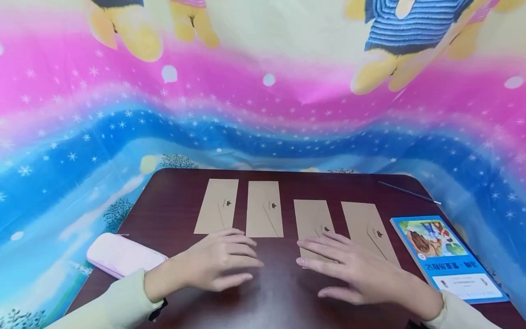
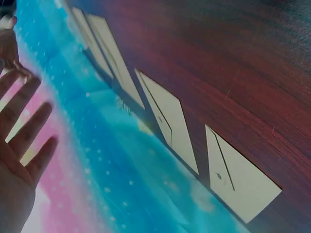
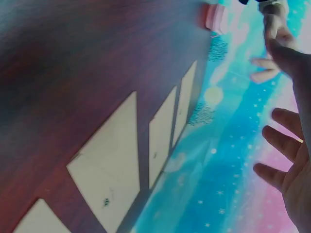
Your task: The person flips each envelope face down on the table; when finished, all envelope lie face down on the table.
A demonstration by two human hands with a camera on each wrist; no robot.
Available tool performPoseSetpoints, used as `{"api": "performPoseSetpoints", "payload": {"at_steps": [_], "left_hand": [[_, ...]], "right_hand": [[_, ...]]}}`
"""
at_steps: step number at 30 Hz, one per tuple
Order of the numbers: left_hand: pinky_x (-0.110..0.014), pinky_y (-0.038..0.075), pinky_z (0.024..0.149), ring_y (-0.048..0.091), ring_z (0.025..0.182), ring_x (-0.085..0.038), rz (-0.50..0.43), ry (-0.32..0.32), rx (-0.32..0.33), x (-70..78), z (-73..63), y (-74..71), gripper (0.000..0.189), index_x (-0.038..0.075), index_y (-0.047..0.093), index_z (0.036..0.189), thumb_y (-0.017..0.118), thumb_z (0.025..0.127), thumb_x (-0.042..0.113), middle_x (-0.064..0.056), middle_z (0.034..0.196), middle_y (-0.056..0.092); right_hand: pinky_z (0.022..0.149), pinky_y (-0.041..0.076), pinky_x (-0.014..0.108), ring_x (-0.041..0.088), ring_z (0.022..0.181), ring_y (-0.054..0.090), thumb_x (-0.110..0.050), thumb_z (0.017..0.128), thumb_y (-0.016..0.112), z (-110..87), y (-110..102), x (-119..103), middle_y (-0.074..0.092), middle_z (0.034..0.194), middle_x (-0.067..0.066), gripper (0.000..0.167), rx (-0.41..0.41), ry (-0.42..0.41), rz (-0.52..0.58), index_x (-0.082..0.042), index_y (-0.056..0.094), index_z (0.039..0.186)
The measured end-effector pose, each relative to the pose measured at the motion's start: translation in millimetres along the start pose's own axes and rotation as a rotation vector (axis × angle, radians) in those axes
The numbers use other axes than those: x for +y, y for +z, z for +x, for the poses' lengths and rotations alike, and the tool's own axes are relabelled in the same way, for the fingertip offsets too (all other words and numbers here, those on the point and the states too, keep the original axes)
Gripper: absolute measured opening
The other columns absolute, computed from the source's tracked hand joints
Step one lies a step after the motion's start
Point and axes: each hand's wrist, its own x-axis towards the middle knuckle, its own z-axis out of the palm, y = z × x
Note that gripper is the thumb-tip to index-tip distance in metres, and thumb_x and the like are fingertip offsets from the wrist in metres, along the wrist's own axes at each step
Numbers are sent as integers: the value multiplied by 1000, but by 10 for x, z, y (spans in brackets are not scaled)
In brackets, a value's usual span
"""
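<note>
Several kraft-paper envelopes lie in a row on the dark wooden table. In the head view, the leftmost envelope and a second envelope are left of centre; a third envelope and a fourth envelope sit right of centre and slightly nearer. Each bears a small black crown print and a slanted flap line. My left hand hovers before the left pair, fingers spread, holding nothing. Over the third envelope's near part is my right hand, its fingers straight and apart; both wrist views show the hands raised off the table.
A pink pencil case lies at the table's left edge, partly behind the left forearm. A blue picture-covered book rests at the right. Behind it is a thin dark pen-like stick. A patterned cloth hangs around the table.
</note>
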Motion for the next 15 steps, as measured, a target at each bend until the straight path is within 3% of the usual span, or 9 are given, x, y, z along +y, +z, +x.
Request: {"api": "performPoseSetpoints", "payload": {"at_steps": [3,6,11,15], "left_hand": [[-25,51,84,69,91,-6,-77,-55,80,-72,-18,14,11,24,79,102,72,94,26,16,89,76],[-21,49,75,65,79,-2,-112,-169,97,-146,-51,-17,7,23,80,95,73,93,23,17,82,74],[-23,53,71,64,78,1,-119,-525,29,-251,-144,-134,5,29,80,88,77,91,26,20,81,73],[-24,50,62,60,65,1,-208,-819,-45,-336,-226,-209,8,33,79,90,74,94,28,23,74,68]], "right_hand": [[118,36,35,23,128,62,-38,91,78,99,-9,56,62,144,7,64,66,-9,40,-11,58,144],[102,47,34,18,121,64,-30,90,80,226,-19,134,66,135,3,57,114,-21,112,-10,62,139],[94,54,26,10,111,67,-25,90,80,397,-4,306,71,123,-4,49,89,30,206,-16,64,136],[93,55,24,6,107,70,-24,93,77,541,24,489,74,117,-7,37,46,91,243,-18,69,128]]}}
